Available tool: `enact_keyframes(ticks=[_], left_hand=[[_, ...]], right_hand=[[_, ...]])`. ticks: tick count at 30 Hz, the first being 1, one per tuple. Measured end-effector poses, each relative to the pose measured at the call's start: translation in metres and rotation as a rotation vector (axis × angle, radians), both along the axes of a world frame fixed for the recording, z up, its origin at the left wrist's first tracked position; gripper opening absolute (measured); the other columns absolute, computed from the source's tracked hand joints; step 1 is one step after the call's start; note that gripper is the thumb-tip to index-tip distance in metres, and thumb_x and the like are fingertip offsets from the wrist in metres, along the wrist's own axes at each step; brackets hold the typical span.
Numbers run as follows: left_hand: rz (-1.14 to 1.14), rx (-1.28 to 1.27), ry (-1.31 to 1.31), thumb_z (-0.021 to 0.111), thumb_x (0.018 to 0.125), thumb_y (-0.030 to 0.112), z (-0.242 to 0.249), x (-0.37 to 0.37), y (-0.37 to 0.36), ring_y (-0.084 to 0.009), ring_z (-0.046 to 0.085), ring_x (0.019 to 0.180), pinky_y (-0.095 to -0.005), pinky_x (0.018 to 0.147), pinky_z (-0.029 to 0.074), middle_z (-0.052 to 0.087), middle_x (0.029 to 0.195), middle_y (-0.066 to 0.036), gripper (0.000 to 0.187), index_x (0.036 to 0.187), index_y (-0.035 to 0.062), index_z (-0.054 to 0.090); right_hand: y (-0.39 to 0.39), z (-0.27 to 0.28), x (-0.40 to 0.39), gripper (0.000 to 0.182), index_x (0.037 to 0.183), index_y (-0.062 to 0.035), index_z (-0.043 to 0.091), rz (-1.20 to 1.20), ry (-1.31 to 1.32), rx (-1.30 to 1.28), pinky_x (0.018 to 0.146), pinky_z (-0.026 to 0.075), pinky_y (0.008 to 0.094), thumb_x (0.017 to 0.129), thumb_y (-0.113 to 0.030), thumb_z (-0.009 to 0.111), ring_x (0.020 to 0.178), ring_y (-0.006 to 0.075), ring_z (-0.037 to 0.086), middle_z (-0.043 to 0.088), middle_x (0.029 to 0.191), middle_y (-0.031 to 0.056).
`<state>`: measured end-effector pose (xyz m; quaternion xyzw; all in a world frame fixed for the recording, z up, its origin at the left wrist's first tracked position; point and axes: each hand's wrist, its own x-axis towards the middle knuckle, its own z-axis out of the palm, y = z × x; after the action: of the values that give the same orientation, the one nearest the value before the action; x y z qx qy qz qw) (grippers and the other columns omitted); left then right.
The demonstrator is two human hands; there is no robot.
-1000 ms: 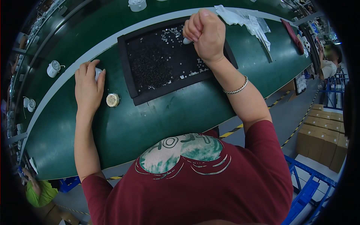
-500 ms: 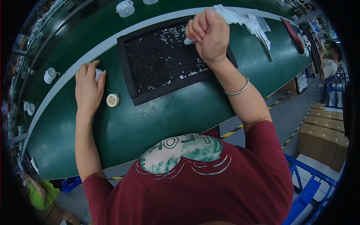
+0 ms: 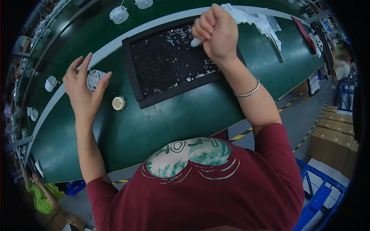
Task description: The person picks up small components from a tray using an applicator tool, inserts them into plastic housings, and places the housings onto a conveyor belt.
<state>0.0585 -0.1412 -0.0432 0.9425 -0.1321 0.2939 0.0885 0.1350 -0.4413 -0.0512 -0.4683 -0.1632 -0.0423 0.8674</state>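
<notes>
My left hand [image 3: 84, 86] is at the left of the green table, with its thumb and fingers spread apart. Between them, on the table, is a white round plastic housing [image 3: 95, 79] with a ribbed inside, partly covered by the thumb. My right hand [image 3: 217, 34] is closed in a fist above the right part of a black tray [image 3: 158, 101]. A smooth, rounded white tip [image 3: 196, 42] sticks out of the fist; I cannot tell what it belongs to. In the tray lie a heap of small black pieces [image 3: 156, 71] and scattered small silvery pieces [image 3: 176, 36].
A small cream-coloured round pot [image 3: 118, 103] stands between my left hand and the tray. More white housings [image 3: 118, 14] sit beyond the pale rail. White cloth and clear plastic [image 3: 258, 23] and a dark red item [image 3: 304, 35] lie at the right. A person in green [image 3: 44, 196] is at lower left.
My left hand has opened and lifted off the white housing, uncovering its ribbed inside. The white housings at the back have shifted left in view. My right fist stays nearly in place.
</notes>
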Motion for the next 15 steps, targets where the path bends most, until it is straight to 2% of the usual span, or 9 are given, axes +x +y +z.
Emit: enact_keyframes(ticks=[1,3,4,7,10,15], left_hand=[[-0.047,-0.028,-0.001,0.070,0.078,0.022,0.011,0.002,-0.006,-0.0246,0.048,0.097,-0.0355,0.084,0.038,0.056,0.108,-0.006,0.041,0.117,0.0140,0.061],[-0.131,-0.090,-0.006,0.070,0.077,0.020,0.027,0.006,-0.024,-0.0240,0.048,0.096,-0.0343,0.084,0.038,0.057,0.105,-0.006,0.033,0.110,0.0125,0.065],[-0.226,-0.214,0.063,0.069,0.078,0.017,0.029,0.012,-0.041,-0.0235,0.048,0.095,-0.0330,0.084,0.037,0.057,0.101,-0.006,0.026,0.103,0.0118,0.068],[-0.446,-0.270,0.279,0.066,0.079,0.014,0.024,0.027,-0.086,-0.0243,0.048,0.094,-0.0338,0.084,0.037,0.056,0.099,-0.007,0.025,0.104,0.0127,0.068],[-0.519,-0.184,0.288,0.064,0.080,0.014,0.013,0.034,-0.122,-0.0240,0.047,0.094,-0.0367,0.084,0.036,0.055,0.098,-0.004,0.026,0.106,0.0146,0.067],[-0.533,-0.154,0.269,0.063,0.081,0.012,0.014,0.037,-0.137,-0.0236,0.047,0.094,-0.0369,0.085,0.036,0.055,0.098,-0.003,0.025,0.105,0.0161,0.067]], right_hand=[[-0.005,0.006,0.003,0.035,0.062,-0.0116,0.030,0.003,0.123,0.106,0.046,0.027,0.0254,0.094,-0.023,0.036,0.044,0.0092,0.027,0.027,0.050,-0.0023],[-0.018,0.006,0.012,0.033,0.061,-0.0133,0.031,0.069,0.240,0.376,0.047,0.027,0.0246,0.092,-0.022,0.039,0.044,0.0077,0.028,0.027,0.050,-0.0039],[-0.025,0.000,0.018,0.030,0.062,-0.0146,0.030,0.114,0.286,0.468,0.047,0.027,0.0255,0.089,-0.022,0.041,0.045,0.0095,0.028,0.025,0.052,-0.0031],[-0.033,-0.008,0.019,0.028,0.062,-0.0146,0.030,0.204,0.439,0.707,0.047,0.028,0.0255,0.088,-0.021,0.040,0.045,0.0096,0.027,0.026,0.051,-0.0036],[-0.037,-0.010,0.018,0.029,0.061,-0.0145,0.031,0.219,0.507,0.790,0.047,0.028,0.0257,0.089,-0.020,0.039,0.044,0.0092,0.028,0.027,0.050,-0.0038],[-0.036,-0.008,0.014,0.030,0.061,-0.0142,0.032,0.222,0.519,0.815,0.047,0.029,0.0253,0.089,-0.019,0.037,0.043,0.0088,0.029,0.028,0.050,-0.0042]])
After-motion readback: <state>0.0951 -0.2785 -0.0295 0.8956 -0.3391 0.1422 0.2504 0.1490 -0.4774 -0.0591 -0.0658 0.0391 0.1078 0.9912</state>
